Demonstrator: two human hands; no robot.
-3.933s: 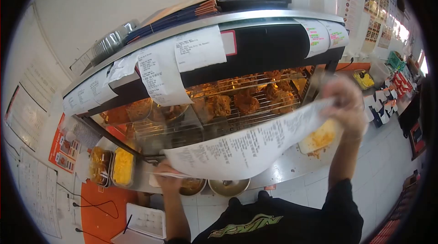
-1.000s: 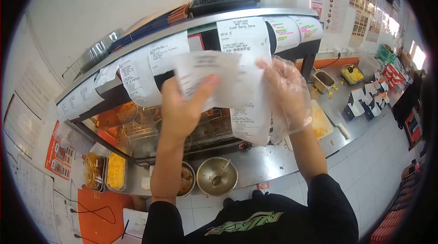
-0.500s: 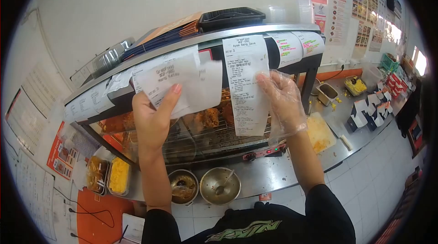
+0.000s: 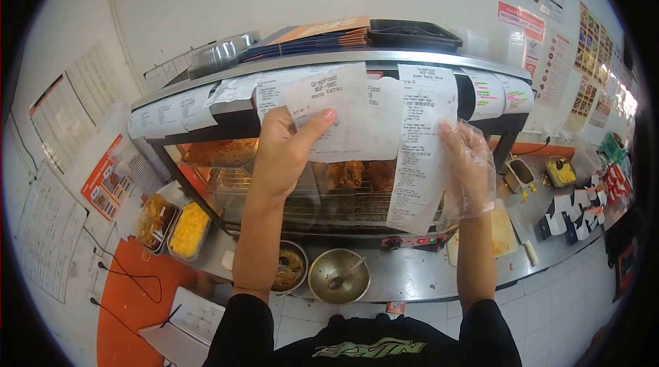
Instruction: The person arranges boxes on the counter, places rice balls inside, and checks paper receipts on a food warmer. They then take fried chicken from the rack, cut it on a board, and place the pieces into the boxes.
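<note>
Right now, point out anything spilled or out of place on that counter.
Yellow scraps lie loose on the metal counter beside the small metal pan; they look spilled, since nothing holds them.

A clear glove (image 4: 478,195) covers the right hand (image 4: 469,161); sleeves (image 4: 486,331) are black.

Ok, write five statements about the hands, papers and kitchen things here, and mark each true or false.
1. The left hand holds paper slips, while the right hand touches a long receipt. True.
2. Both hands are bare. False: the right hand wears a clear plastic glove.
3. A spoon rests in a metal bowl. True.
4. The black tray lies on the floor. False: it sits on top of the food warmer.
5. In the picture, the yellow food is left of that bowl. True.
</note>
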